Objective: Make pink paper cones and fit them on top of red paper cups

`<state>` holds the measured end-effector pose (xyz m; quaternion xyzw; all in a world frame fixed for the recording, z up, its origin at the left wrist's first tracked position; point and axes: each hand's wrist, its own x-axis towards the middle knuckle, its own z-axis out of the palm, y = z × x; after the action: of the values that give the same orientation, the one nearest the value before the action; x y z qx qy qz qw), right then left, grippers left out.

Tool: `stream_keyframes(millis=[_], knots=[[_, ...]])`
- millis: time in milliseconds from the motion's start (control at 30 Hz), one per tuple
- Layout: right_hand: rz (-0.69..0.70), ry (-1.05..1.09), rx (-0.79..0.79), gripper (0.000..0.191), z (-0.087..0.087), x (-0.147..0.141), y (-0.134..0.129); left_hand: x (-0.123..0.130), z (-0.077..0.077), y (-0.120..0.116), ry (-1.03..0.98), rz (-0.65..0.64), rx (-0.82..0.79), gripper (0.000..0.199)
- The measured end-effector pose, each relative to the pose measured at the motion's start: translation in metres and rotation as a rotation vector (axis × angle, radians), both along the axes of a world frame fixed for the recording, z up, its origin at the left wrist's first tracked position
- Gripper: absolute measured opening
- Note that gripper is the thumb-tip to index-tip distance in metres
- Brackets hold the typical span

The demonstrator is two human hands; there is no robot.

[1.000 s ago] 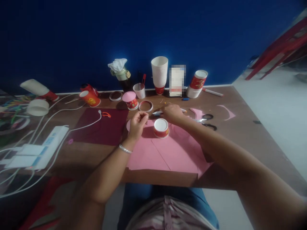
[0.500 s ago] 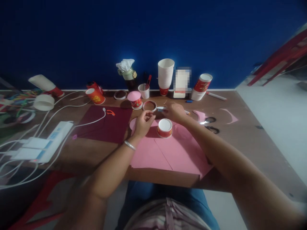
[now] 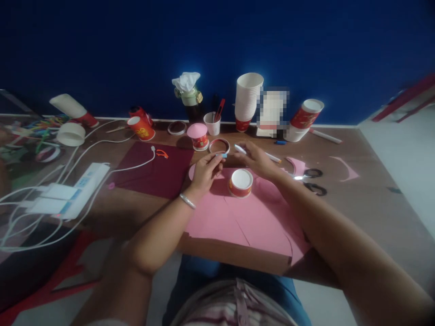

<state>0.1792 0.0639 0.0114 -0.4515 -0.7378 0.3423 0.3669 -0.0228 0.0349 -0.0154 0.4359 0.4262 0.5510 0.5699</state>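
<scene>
My left hand (image 3: 207, 170) pinches a small light-blue marker cap (image 3: 221, 155) between thumb and fingertips. A short gap to the right, my right hand (image 3: 256, 159) is closed on a white marker (image 3: 240, 149) with a pale blue tip end. Below and between the hands, a short red paper cup (image 3: 241, 183) stands with its white base up on pink paper (image 3: 217, 217). Behind the left hand stands another short red cup (image 3: 200, 142) with a pink cone roof (image 3: 197, 131). A roll of tape (image 3: 219, 146) lies just beyond the hands.
Scissors (image 3: 314, 181) and pink scraps (image 3: 297, 166) lie on the right. Stacked cups (image 3: 249, 97) and a white cup with a red-handled tool (image 3: 212, 125) stand at the back. A power strip (image 3: 83, 190) with white cables and dark red paper (image 3: 154, 174) are on the left.
The hands have drawn apart, and the light-blue cap has come off the marker into my left hand. The whole view has shifted slightly.
</scene>
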Motion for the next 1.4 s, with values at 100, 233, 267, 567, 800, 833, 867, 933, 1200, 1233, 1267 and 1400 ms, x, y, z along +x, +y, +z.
stream_keyframes(millis=[100, 233, 267, 567, 800, 833, 867, 933, 1200, 1233, 1267, 1400], knots=[[-0.006, -0.022, 0.133, 0.034, -0.005, 0.007, 0.000, -0.002, 0.002, 0.002, -0.066, -0.033, -0.023, 0.041], [0.003, -0.128, 0.267, 0.030, -0.009, 0.011, -0.003, -0.003, 0.004, 0.003, -0.236, -0.061, -0.083, 0.039], [-0.004, -0.169, 0.287, 0.031, -0.009, 0.011, -0.005, -0.003, 0.004, 0.003, -0.261, -0.052, -0.093, 0.039], [0.004, -0.417, 0.436, 0.036, -0.007, 0.010, -0.008, -0.002, 0.004, 0.002, -0.186, -0.018, -0.084, 0.040], [0.020, -0.504, 0.380, 0.034, -0.007, 0.006, -0.010, -0.002, 0.002, -0.002, -0.041, -0.021, 0.063, 0.039], [0.032, -0.481, 0.344, 0.034, -0.006, 0.005, -0.009, -0.002, 0.002, -0.002, -0.038, -0.026, 0.079, 0.039], [0.047, -0.455, 0.308, 0.033, -0.005, 0.005, -0.008, -0.002, 0.001, -0.002, -0.031, -0.030, 0.088, 0.039], [0.069, -0.409, 0.248, 0.031, -0.004, 0.006, -0.005, -0.002, 0.000, -0.001, 0.002, -0.032, 0.096, 0.038], [0.036, -0.702, 0.426, 0.019, -0.021, 0.010, 0.005, -0.010, -0.006, 0.005, 0.180, 0.246, 0.338, 0.027], [0.045, -0.730, 0.434, 0.019, -0.023, 0.010, 0.005, -0.011, -0.005, 0.006, 0.208, 0.271, 0.372, 0.023], [0.040, -0.741, 0.435, 0.020, -0.025, 0.009, 0.005, -0.013, -0.004, 0.005, 0.240, 0.283, 0.401, 0.020], [-0.042, -0.757, 0.437, 0.023, -0.027, 0.009, 0.008, -0.014, 0.000, 0.003, 0.296, 0.292, 0.456, 0.020]])
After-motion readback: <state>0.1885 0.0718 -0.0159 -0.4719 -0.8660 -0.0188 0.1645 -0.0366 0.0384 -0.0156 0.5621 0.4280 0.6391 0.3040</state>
